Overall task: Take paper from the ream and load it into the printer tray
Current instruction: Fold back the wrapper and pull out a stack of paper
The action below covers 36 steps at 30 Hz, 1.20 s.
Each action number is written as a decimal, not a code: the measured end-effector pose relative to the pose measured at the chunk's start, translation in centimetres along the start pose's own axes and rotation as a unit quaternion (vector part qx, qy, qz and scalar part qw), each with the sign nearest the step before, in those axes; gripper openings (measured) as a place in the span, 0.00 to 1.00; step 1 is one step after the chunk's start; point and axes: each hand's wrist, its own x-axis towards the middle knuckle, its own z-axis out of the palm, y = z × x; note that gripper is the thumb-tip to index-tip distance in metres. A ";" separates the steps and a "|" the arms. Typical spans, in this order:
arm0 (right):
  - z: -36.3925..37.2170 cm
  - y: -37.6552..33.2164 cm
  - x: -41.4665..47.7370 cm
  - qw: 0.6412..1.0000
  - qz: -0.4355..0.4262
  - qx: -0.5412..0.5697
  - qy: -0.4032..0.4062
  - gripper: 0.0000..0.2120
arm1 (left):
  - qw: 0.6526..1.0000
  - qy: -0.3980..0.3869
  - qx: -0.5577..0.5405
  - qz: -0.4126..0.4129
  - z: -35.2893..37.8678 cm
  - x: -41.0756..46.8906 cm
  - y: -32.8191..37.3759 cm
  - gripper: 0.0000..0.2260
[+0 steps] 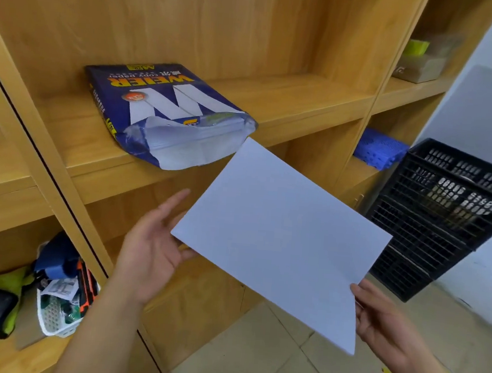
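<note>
A blue paper ream (167,114) with a torn-open wrapper lies on a wooden shelf (291,101), its open end facing me. In front of the shelf I hold a thin stack of white paper (282,237), tilted, clear of the ream. My left hand (150,243) supports its left corner from below, fingers spread under the sheets. My right hand (381,320) grips the lower right corner. No printer or tray is in view.
A black plastic crate (441,215) stands on the floor to the right. Blue plastic pieces (379,147) lie on a lower right shelf. A white basket of tools (62,304) sits on the lower left shelf. Tiled floor (283,362) lies below.
</note>
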 end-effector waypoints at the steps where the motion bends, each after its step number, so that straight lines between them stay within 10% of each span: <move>1: -0.6 0.0 0.0 1.000 0.004 -0.002 0.005 0.14 | 0.999 -0.013 0.034 -0.013 -0.1 0.3 0.3 0.18; 8: -2.2 -1.5 1.0 0.999 -0.018 -0.046 -0.013 0.17 | 0.970 -0.070 0.233 -0.021 0.5 1.9 0.8 0.23; 24: -0.2 -9.9 8.6 0.962 -0.226 -0.058 0.143 0.13 | 0.925 0.039 0.315 0.208 8.7 5.3 -0.8 0.25; 36: -0.6 -13.8 13.9 0.968 -0.190 -0.020 0.162 0.13 | 0.922 0.045 0.313 0.222 13.5 9.5 -1.5 0.23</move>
